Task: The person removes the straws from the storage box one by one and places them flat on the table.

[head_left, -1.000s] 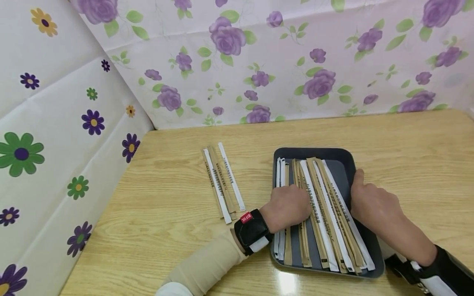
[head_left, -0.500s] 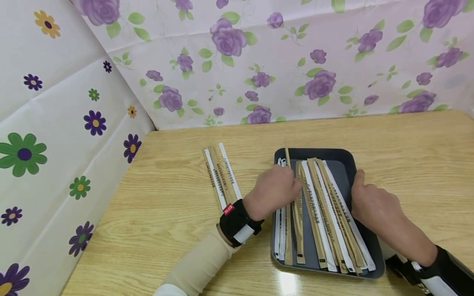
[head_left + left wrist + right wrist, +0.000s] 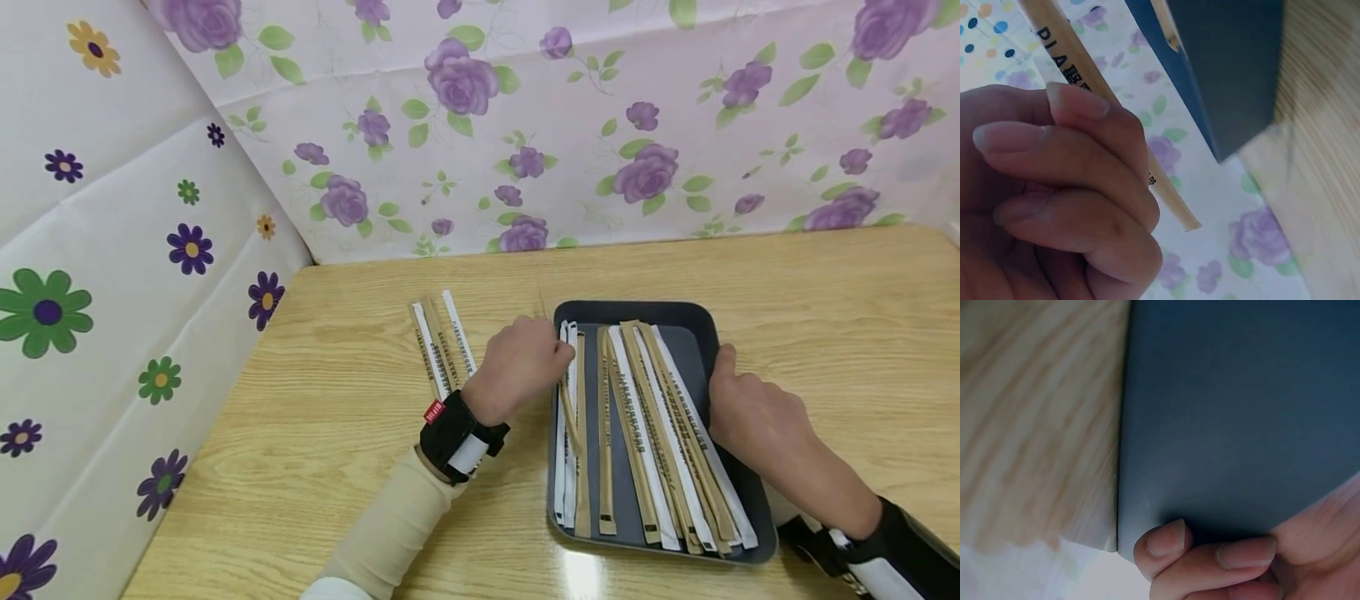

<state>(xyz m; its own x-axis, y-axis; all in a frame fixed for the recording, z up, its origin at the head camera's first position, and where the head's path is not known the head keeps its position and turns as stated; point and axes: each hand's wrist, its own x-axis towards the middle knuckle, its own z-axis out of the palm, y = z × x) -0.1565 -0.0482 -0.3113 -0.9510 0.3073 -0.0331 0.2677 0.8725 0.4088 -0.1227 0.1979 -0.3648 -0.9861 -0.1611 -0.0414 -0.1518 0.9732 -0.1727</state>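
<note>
Flowered cloth (image 3: 570, 100) hangs behind the counter (image 3: 300, 433), and the head view cuts both off. Right of centre on the counter sits my dark tray (image 3: 688, 343); the right wrist view shows a bare face of it, too close to tell much more. My right hand (image 3: 757, 412) grips the tray's right edge, its fingers mostly hidden from above. My left hand (image 3: 521, 367), curled closed, covers part of the left rim and holds one brown wrapped straw (image 3: 1069, 53). A wrist strap (image 3: 461, 437) and that hand hide the lower ends of the loose straws (image 3: 442, 358) on the counter. The packed straws (image 3: 637, 417) overlap lengthwise in the tray, hard to count. My held straw's upper tip blurs away in the head view; fingers cover its middle and some print.
</note>
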